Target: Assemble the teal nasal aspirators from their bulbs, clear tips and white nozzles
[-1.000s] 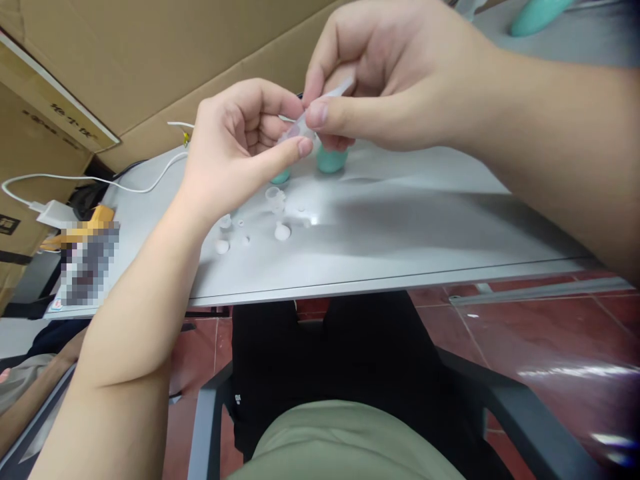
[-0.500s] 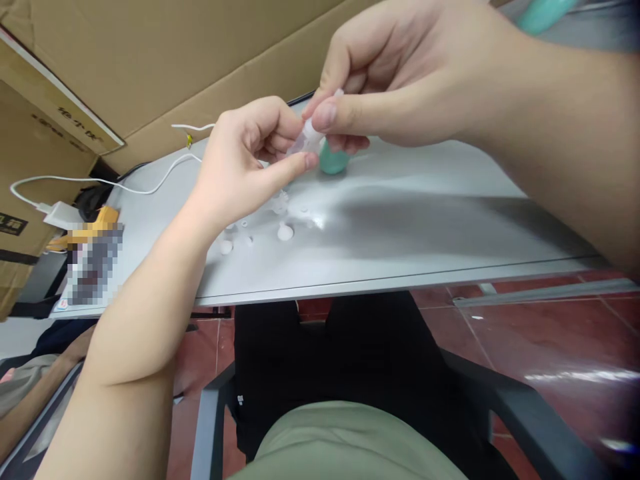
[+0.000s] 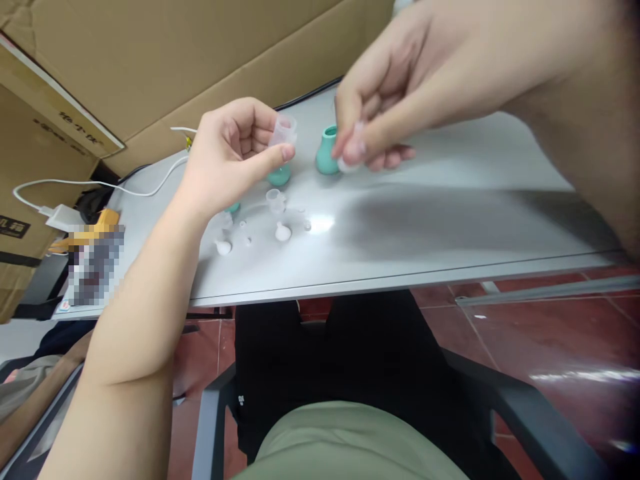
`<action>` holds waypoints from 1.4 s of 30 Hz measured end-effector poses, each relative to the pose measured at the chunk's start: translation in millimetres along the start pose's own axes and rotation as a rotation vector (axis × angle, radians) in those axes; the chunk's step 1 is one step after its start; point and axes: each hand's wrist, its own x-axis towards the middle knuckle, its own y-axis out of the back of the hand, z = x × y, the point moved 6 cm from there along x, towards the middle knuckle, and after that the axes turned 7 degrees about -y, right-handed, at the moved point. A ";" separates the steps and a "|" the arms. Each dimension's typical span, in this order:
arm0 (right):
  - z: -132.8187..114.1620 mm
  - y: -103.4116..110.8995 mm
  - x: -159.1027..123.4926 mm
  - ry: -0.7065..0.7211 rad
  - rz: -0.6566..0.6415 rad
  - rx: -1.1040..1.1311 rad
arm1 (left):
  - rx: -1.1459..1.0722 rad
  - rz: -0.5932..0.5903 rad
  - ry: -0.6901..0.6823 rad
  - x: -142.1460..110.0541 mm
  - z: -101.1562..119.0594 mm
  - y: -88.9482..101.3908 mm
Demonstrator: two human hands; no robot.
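My left hand (image 3: 240,150) is closed around a clear plastic cup-shaped piece (image 3: 286,127), its open end facing up. Between the thumb and fingers of my right hand (image 3: 385,113) is a small white cap-like piece (image 3: 349,165), blurred and partly covered by the fingertips. Just left of those fingers a green bulb (image 3: 327,157) stands upright with an open mouth. Another green bulb (image 3: 280,176) shows beneath the left hand's cup piece. A third green part (image 3: 233,207) is mostly hidden behind the left wrist.
Nearer the desk edge lie a clear cup piece (image 3: 275,200), a white cap (image 3: 283,233), a second white cap (image 3: 223,247) and several tiny parts. A white cable (image 3: 150,192) crosses the desk at left. Cardboard (image 3: 210,53) stands behind the desk. Another person's arm (image 3: 55,380) is at lower left.
My hands have moved apart: the right one went right and down with the white cap, the left one slightly left with the clear piece. The white cap has come off the clear piece.
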 end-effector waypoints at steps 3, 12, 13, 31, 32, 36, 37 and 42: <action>24.1 -13.5 3.6 -0.185 -0.234 -0.130 | 0.007 0.034 0.009 1.7 -1.3 6.9; 32.4 -23.5 3.8 -0.290 -0.260 -0.204 | 0.037 0.075 -0.063 -13.8 16.1 2.7; 25.1 -17.5 3.4 -0.278 -0.178 -0.218 | 0.017 0.072 -0.107 -14.2 16.5 1.2; -17.2 -23.8 6.2 0.021 0.624 0.091 | -0.114 0.112 -0.203 -17.3 47.8 -20.7; -15.9 -24.2 7.6 0.026 0.615 0.120 | -0.103 0.117 -0.172 -17.6 50.9 -20.7; -11.8 -26.9 11.5 0.040 0.581 0.151 | -0.075 0.138 -0.113 -17.4 57.0 -19.1; -11.3 -28.2 12.4 0.043 0.565 0.140 | -0.057 0.144 -0.100 -17.9 57.2 -18.5; -10.4 -31.3 15.3 0.061 0.534 0.171 | -0.077 0.194 -0.089 -21.7 50.8 -16.4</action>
